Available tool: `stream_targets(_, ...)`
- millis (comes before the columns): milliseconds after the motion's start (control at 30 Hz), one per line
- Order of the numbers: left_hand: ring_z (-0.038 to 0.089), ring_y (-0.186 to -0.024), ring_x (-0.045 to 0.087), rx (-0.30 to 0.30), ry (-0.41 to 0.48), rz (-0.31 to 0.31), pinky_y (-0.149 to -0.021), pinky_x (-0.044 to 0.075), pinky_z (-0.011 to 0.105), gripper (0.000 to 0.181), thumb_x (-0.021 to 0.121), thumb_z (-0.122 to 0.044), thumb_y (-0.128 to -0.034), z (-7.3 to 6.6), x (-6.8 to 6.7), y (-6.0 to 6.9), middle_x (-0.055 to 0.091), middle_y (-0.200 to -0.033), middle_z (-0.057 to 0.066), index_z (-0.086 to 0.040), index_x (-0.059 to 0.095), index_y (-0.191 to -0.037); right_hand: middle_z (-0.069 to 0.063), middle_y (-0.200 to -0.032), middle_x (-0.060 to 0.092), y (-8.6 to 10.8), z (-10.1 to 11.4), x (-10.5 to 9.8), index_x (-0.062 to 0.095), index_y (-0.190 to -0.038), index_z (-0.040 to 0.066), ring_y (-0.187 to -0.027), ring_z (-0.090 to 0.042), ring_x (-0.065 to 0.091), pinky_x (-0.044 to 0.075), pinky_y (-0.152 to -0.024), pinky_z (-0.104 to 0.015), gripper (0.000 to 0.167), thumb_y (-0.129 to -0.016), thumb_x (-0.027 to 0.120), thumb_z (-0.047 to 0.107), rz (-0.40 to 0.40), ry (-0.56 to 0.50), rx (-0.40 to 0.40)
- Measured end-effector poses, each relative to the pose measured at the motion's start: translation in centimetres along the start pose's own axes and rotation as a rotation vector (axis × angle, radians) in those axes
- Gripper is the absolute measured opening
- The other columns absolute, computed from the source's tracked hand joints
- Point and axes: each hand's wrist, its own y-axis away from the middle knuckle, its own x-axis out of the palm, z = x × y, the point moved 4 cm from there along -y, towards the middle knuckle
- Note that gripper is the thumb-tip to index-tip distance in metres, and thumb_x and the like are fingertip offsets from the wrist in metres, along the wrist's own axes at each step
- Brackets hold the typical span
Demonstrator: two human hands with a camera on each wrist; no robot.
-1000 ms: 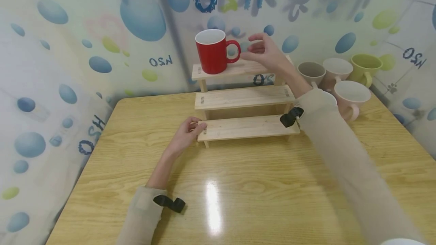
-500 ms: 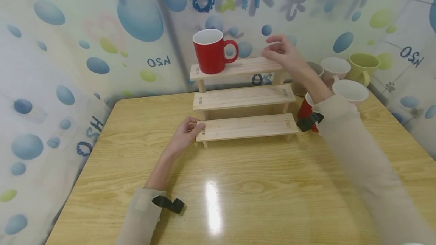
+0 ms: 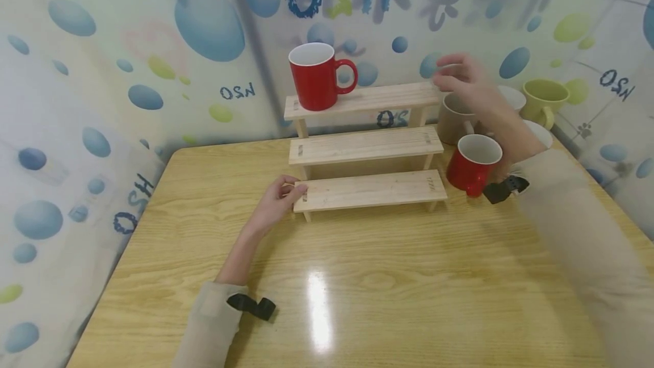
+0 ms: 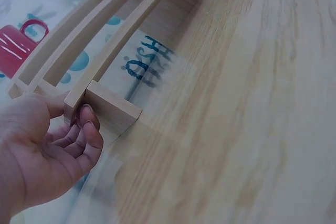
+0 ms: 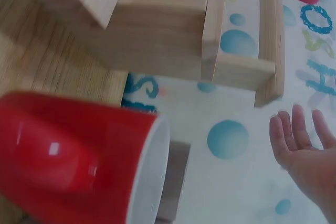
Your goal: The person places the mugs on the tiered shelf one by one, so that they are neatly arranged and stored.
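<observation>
One mug of the six in view is already shelved; the other five are left on the wooden table [image 3: 388, 277], so an early stage is judged. At left, the near left end of the three-tier wooden display rack [image 3: 365, 145] is gripped at its lowest tier by the left hand [image 3: 276, 201], the thumb laid above and the fingers curled below. The shelved red mug [image 3: 315, 83] is seated upright at the left end of the top tier, its handle turned right; it lies farther than the left hand and well to the left of the right hand [image 3: 469, 83]. By the right hand nothing is held; its fingers are loosely bent, just beside the top tier's right end. Nearer, the second red mug [image 3: 464, 172] is stood close to the rack, with the grey-brown mug [image 3: 452, 124] behind. Farther right are placed a pale mug [image 3: 513, 97], a white-rimmed mug [image 3: 541, 132], largely hidden by the arm, and a yellow-green mug [image 3: 536, 104].
</observation>
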Motion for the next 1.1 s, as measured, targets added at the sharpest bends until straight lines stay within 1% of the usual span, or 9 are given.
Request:
stream_targets(133,0.014,-0.071,0.048,0.001,-0.005,0.001,-0.064,0.042,0.029,0.039,0.057,-0.028,-0.1054,0.0,-0.1,0.0,0.063,-0.1,0.009,0.002,0.048,-0.128,0.003,-0.123,0.058,1.0,-0.5,-2.0,0.053,-0.132,0.021,-0.106,-0.011,0.058,0.039,-0.104,-0.032,0.033,-0.101,0.062,0.027,-0.026,0.034,0.004)
stream_targets(267,0.015,-0.071,0.048,0.001,-0.011,0.002,-0.064,0.042,0.029,0.039,0.057,-0.029,-0.1053,-0.1,0.0,0.0,0.064,-0.102,0.01,0.002,0.048,-0.129,0.011,-0.11,0.063,1.8,-1.4,-3.9,0.058,-0.126,0.019,-0.098,-0.006,0.061,0.043,-0.089,-0.019,0.027,-0.1,0.064,0.019,-0.077,0.019,-0.016)
stream_targets(333,0.015,-0.07,0.047,0.0,-0.009,0.005,-0.064,0.042,0.03,0.04,0.057,-0.03,-0.1053,-0.2,0.0,0.1,0.064,-0.102,0.011,0.001,0.048,-0.129,0.013,-0.107,0.064,2.2,-1.8,-4.8,0.059,-0.124,0.02,-0.096,-0.005,0.061,0.045,-0.082,-0.016,0.026,-0.099,0.064,0.017,-0.094,0.013,-0.016)
stream_targets(433,0.015,-0.07,0.047,-0.001,-0.005,0.008,-0.064,0.041,0.03,0.041,0.057,-0.03,-0.1052,-0.2,0.0,0.1,0.064,-0.102,0.011,0.001,0.048,-0.129,0.015,-0.106,0.063,2.7,-2.5,-6.2,0.058,-0.124,0.021,-0.093,-0.003,0.061,0.046,-0.077,-0.014,0.025,-0.1,0.063,0.017,-0.107,0.027,-0.008)
stream_targets(533,0.015,-0.07,0.047,-0.002,0.001,0.009,-0.064,0.042,0.03,0.041,0.057,-0.03,-0.1053,-0.1,0.0,0.1,0.063,-0.101,0.009,0.002,0.047,-0.129,0.016,-0.107,0.062,3.1,-3.3,-7.5,0.057,-0.124,0.022,-0.092,0.0,0.061,0.046,-0.076,-0.012,0.025,-0.1,0.062,0.016,-0.125,0.047,0.0)
stream_targets(667,0.014,-0.07,0.048,-0.002,0.008,0.004,-0.063,0.042,0.029,0.04,0.058,-0.028,-0.1051,-0.1,-0.2,0.1,0.063,-0.099,0.008,0.003,0.047,-0.128,0.019,-0.107,0.06,3.7,-4.7,-8.9,0.057,-0.123,0.024,-0.096,0.003,0.057,0.042,-0.08,-0.01,0.024,-0.1,0.062,0.018,-0.153,0.087,0.032)
stream_targets(833,0.015,-0.071,0.049,-0.003,0.006,0.001,-0.063,0.042,0.028,0.04,0.058,-0.027,-0.1052,-0.1,-0.2,0.0,0.064,-0.101,0.009,0.003,0.047,-0.129,0.022,-0.106,0.057,4.8,-6.6,-10.8,0.055,-0.123,0.03,-0.1,0.002,0.052,0.037,-0.084,-0.01,0.024,-0.1,0.063,0.026,-0.196,0.12,0.144)
stream_targets(933,0.014,-0.072,0.049,-0.008,0.008,0.004,-0.064,0.042,0.027,0.041,0.057,-0.027,-0.1054,0.0,-0.3,-0.1,0.064,-0.103,0.01,0.004,0.047,-0.129,0.022,-0.107,0.054,5.4,-7.4,-11.9,0.053,-0.122,0.032,-0.1,0.003,0.05,0.035,-0.083,-0.009,0.023,-0.101,0.061,0.029,-0.215,0.128,0.201)
stream_targets(1100,0.014,-0.073,0.049,-0.011,0.012,0.005,-0.065,0.043,0.028,0.041,0.057,-0.026,-0.1054,0.0,-0.2,-0.1,0.064,-0.103,0.011,0.005,0.046,-0.129,0.021,-0.105,0.054,6.1,-8.7,-13.6,0.052,-0.116,0.027,-0.089,0.007,0.055,0.041,-0.076,-0.006,0.017,-0.102,0.059,0.021,-0.268,0.092,0.204)
